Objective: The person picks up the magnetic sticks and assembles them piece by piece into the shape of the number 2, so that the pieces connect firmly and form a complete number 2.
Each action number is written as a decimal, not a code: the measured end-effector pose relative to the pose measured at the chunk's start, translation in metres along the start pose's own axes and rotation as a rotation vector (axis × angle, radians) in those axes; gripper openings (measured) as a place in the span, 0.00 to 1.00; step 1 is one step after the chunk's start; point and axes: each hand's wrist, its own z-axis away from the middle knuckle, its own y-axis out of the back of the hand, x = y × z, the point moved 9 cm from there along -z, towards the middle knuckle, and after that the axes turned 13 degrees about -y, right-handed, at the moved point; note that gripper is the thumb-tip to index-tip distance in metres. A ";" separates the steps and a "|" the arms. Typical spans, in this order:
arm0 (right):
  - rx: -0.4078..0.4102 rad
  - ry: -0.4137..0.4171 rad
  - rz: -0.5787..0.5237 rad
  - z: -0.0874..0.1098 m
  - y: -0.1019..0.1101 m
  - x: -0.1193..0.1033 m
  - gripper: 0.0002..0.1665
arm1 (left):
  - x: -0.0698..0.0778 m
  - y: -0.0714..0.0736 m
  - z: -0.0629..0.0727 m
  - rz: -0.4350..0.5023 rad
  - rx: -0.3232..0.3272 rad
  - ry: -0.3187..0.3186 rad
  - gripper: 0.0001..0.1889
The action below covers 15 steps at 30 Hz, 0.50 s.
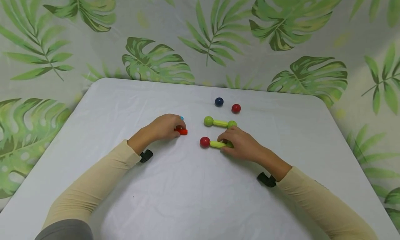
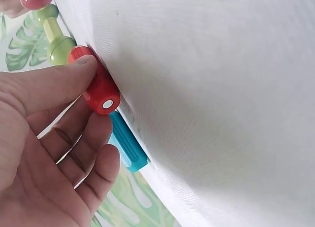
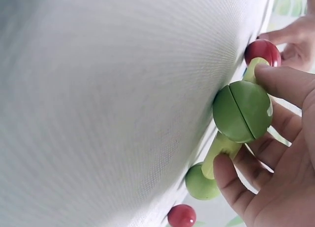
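No lettering, label, brand name, number or sign can be read in the head view or in either wrist view. Visible faces examined without a legible character: the red rod point(image 2: 102, 81), including its end face, the blue rod point(image 2: 129, 142), the split green ball point(image 3: 242, 112), the red ball point(image 1: 204, 142), the dark blue ball point(image 1: 219, 101) and the white cloth on the table point(image 1: 175, 198). The leafy backdrop point(image 1: 156, 61) bears printed foliage only, and the black wrist fittings point(image 1: 266, 180) appear too small for any marking to be made out.
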 end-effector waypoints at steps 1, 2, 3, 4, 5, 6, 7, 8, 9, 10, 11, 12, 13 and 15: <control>0.000 0.003 0.001 0.000 0.000 0.000 0.16 | 0.000 -0.001 0.000 0.006 -0.001 0.002 0.11; -0.001 0.006 0.001 -0.001 -0.001 -0.001 0.16 | 0.001 -0.001 0.000 0.011 -0.002 0.003 0.10; -0.001 0.008 0.002 -0.001 -0.001 -0.001 0.16 | 0.001 -0.002 0.000 0.018 -0.004 0.008 0.10; -0.002 0.008 0.001 -0.001 -0.001 -0.001 0.16 | 0.001 -0.003 0.001 0.027 -0.007 0.011 0.10; -0.003 0.009 0.003 -0.002 -0.002 -0.001 0.16 | 0.001 -0.004 0.001 0.039 -0.012 0.020 0.10; -0.002 0.010 0.003 -0.002 -0.002 -0.001 0.16 | 0.002 -0.005 0.002 0.053 -0.017 0.027 0.11; -0.001 0.011 0.003 -0.002 -0.002 -0.001 0.16 | 0.004 -0.006 0.002 0.069 -0.022 0.033 0.11; 0.002 0.012 0.003 -0.002 -0.002 -0.001 0.16 | 0.005 -0.008 0.003 0.084 -0.028 0.037 0.11; 0.005 0.015 0.003 -0.002 -0.002 -0.001 0.16 | 0.007 -0.009 0.004 0.099 -0.033 0.043 0.12; 0.008 0.016 0.002 -0.002 -0.001 -0.002 0.16 | 0.009 -0.009 0.005 0.110 -0.039 0.046 0.12; 0.011 0.018 0.003 -0.003 -0.001 -0.002 0.16 | 0.011 -0.010 0.005 0.122 -0.045 0.049 0.12; 0.013 0.018 0.002 -0.003 -0.001 -0.002 0.16 | 0.013 -0.011 0.006 0.128 -0.050 0.048 0.13; 0.012 0.018 0.002 -0.003 -0.001 -0.002 0.16 | 0.014 -0.012 0.007 0.136 -0.055 0.048 0.13; 0.006 0.016 0.000 -0.002 -0.001 -0.003 0.16 | 0.016 -0.013 0.008 0.157 -0.060 0.047 0.13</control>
